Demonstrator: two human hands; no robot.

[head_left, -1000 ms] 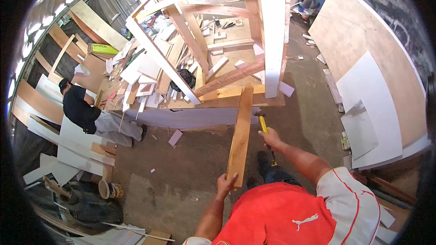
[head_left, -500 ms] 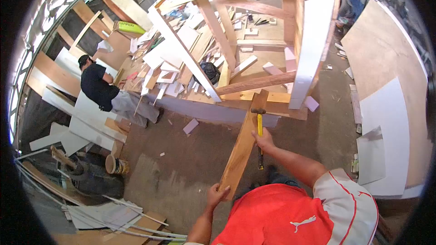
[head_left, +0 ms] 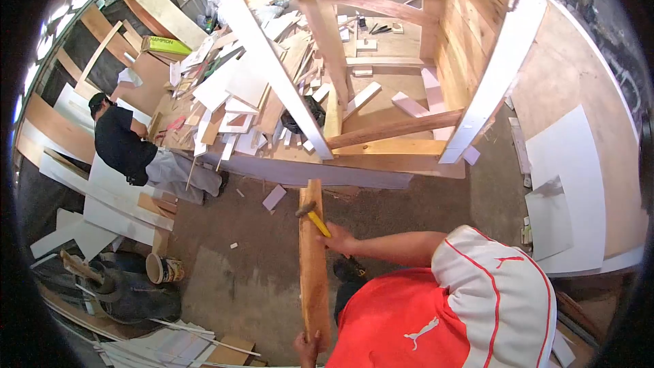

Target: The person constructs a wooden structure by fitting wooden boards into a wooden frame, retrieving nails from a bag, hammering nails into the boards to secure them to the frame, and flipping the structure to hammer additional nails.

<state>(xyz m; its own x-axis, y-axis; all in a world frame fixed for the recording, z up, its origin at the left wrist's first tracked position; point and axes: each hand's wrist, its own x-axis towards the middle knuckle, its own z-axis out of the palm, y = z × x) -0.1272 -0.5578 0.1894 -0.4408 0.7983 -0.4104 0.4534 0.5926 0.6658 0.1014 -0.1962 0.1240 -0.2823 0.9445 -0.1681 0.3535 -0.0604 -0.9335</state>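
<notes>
The left hand [head_left: 306,349] has its grip closed on the near end of a wooden plank [head_left: 313,279], which is held above the floor [head_left: 252,276] and points towards the table [head_left: 409,162]. The right hand [head_left: 338,240] has its grip wrapped around a yellow-handled hammer [head_left: 318,223], whose head lies over the plank, though I cannot tell whether they touch. On the table stands a wooden frame [head_left: 395,128], with many scattered offcuts [head_left: 225,85] to its left.
</notes>
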